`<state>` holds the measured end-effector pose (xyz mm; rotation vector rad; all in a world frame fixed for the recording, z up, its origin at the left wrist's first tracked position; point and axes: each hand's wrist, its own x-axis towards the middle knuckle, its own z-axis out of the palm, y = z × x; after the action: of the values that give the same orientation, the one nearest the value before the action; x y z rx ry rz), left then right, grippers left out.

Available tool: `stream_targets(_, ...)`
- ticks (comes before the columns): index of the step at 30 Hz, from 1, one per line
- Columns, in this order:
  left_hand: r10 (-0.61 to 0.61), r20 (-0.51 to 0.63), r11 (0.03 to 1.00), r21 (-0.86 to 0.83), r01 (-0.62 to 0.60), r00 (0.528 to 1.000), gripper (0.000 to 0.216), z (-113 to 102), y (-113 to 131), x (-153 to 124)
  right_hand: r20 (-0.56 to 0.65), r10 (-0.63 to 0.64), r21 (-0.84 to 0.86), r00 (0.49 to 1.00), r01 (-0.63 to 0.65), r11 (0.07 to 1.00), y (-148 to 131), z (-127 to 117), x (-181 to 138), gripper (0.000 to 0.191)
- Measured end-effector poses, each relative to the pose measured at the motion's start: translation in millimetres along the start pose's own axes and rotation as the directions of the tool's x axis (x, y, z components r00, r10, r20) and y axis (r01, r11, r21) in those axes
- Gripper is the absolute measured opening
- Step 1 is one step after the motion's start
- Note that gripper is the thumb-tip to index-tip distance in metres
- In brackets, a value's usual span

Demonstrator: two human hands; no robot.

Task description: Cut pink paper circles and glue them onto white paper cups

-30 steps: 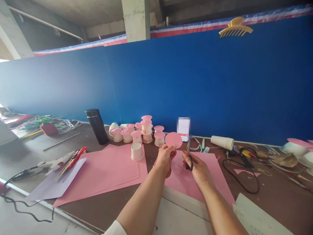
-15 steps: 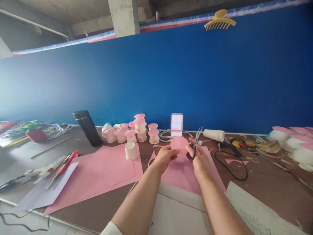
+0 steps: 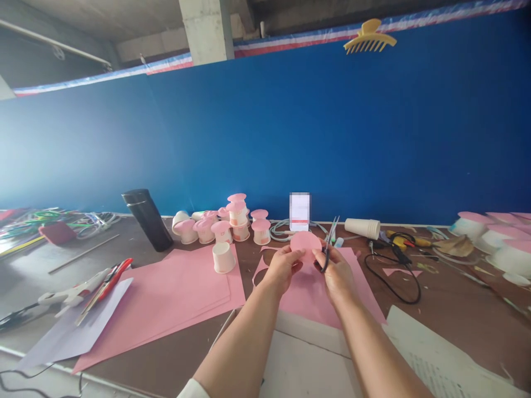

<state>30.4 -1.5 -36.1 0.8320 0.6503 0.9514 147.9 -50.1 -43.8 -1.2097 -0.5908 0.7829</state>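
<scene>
Between my two hands is a round pink paper disc [image 3: 306, 241], held above a pink sheet [image 3: 323, 293] on the table. The fingers of my left hand [image 3: 285, 265] pinch the disc's left edge. My right hand [image 3: 337, 272] has a pair of scissors [image 3: 332, 232] with dark handles in it, blades pointing up and away. Its thumb and fingertips touch the right side of the disc. Left of my hands, a white paper cup [image 3: 223, 257] stands upside down on more pink sheets [image 3: 166, 293].
Several cups with pink paper tops [image 3: 238, 213] stand at the back, near a black bottle [image 3: 148, 218] and a propped phone [image 3: 299, 210]. Stacked cups [image 3: 362, 228] lie to the right beside a black cable [image 3: 394, 298]. A glue gun [image 3: 77, 290] and red-handled cutter [image 3: 112, 282] lie left.
My right hand has closed in on the disc, its fingers now drawn together at the edge. The scissors have tilted and shifted slightly left. My left hand keeps its pinch.
</scene>
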Motion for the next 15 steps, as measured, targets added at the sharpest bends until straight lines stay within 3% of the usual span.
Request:
stream_targets(7, -0.017, -0.015, 0.989, -0.148, 0.015, 1.000, 0.036, 9.7, -1.0, -5.4, 0.074, -0.044, 0.039, 0.996, 0.041, 0.998, 5.7, 2.6, -0.2, 0.041)
stream_targets(15, -0.041, -0.071, 0.972, -0.235, 0.023, 0.997, 0.036, 19.8, -7.6, -7.9, 0.151, -0.057, 0.091, 0.987, 0.043, 0.995, 9.2, 1.2, 0.6, 0.042)
